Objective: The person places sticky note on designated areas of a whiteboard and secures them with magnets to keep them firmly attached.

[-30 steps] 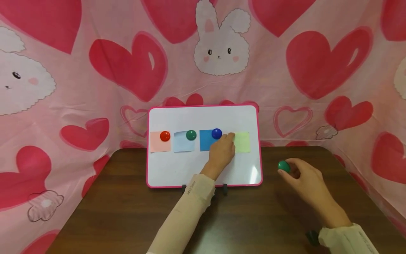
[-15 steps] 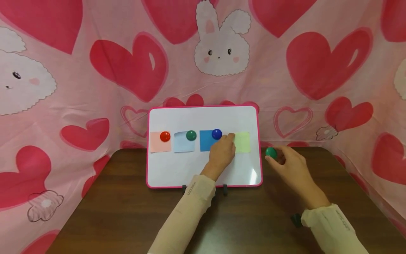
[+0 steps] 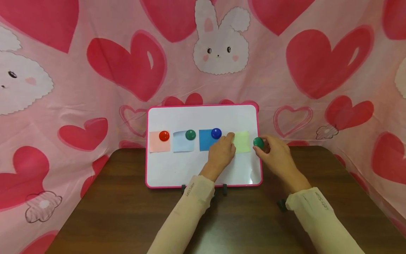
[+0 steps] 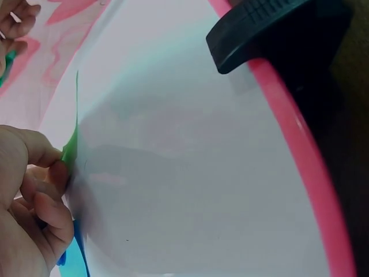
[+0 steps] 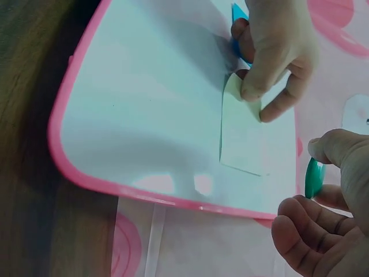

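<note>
My left hand [image 3: 222, 151] pinches the left edge of a light green paper note [image 3: 242, 141] on the whiteboard [image 3: 203, 169]. In the left wrist view the edge of the green note [image 4: 70, 149] sits between thumb and finger. My right hand [image 3: 277, 155] holds a round green magnet [image 3: 258, 142] between thumb and fingers, at the board's right edge. In the right wrist view that magnet [image 5: 314, 178] is seen edge-on, apart from the note. Left of my left hand, a blue magnet [image 3: 216, 133] sits on a blue note [image 3: 206, 141].
A second green magnet [image 3: 190, 134] sits on a pale blue note [image 3: 183, 145], and a red magnet [image 3: 164, 135] on a pink note [image 3: 158, 145]. Dark clips [image 3: 225, 189] support the pink-framed board on the wooden table [image 3: 127, 211]. Heart-and-rabbit cloth [image 3: 269, 81] hangs behind.
My right hand has moved left and upward with the green magnet, from over the table to the board's right edge. The left hand has stayed at the green note.
</note>
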A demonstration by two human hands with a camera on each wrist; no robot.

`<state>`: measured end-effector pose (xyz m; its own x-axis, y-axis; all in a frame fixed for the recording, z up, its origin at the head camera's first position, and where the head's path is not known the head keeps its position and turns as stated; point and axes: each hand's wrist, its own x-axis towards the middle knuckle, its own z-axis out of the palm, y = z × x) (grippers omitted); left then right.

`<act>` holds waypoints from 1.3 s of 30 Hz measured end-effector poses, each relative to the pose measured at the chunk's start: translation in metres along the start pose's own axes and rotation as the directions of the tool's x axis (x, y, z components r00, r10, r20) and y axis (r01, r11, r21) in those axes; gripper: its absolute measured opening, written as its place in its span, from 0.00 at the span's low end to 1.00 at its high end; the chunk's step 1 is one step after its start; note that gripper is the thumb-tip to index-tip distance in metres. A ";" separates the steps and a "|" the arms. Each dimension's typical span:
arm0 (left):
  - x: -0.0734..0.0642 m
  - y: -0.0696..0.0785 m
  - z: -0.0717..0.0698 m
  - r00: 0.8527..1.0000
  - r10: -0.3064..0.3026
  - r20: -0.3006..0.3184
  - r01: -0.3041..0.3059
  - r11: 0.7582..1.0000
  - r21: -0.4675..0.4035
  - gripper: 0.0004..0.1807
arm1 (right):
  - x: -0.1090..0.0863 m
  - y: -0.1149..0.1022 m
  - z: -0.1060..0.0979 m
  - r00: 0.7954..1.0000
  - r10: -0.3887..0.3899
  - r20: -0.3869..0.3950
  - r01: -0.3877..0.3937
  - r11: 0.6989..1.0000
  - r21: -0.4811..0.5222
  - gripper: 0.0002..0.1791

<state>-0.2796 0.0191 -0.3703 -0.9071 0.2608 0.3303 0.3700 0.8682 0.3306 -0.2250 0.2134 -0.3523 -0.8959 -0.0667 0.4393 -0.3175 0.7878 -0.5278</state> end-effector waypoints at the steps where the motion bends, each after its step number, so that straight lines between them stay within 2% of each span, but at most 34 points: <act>1: 0.000 0.000 0.000 1.000 0.001 0.001 -0.001 1.000 -0.001 0.21 | 0.003 0.000 0.003 1.000 -0.016 -0.007 0.016 1.000 -0.001 0.23; 5: 0.002 -0.002 0.001 1.000 0.003 0.009 -0.003 1.000 0.001 0.22 | 0.014 -0.003 0.011 0.999 -0.040 -0.015 0.040 0.999 -0.010 0.24; 22: 0.002 -0.003 0.000 1.000 0.000 0.031 0.000 1.000 -0.021 0.23 | 0.043 -0.004 0.036 0.998 0.044 0.039 -0.042 0.998 -0.044 0.26; 39: 0.002 -0.002 -0.001 0.999 0.008 0.034 -0.008 1.000 0.007 0.22 | 0.048 0.005 0.045 0.995 0.071 0.063 -0.067 0.996 -0.060 0.27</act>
<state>-0.2819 0.0172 -0.3701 -0.9106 0.2816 0.3025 0.3756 0.8693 0.3214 -0.2831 0.1862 -0.3666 -0.9340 -0.0490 0.3538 -0.2372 0.8258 -0.5117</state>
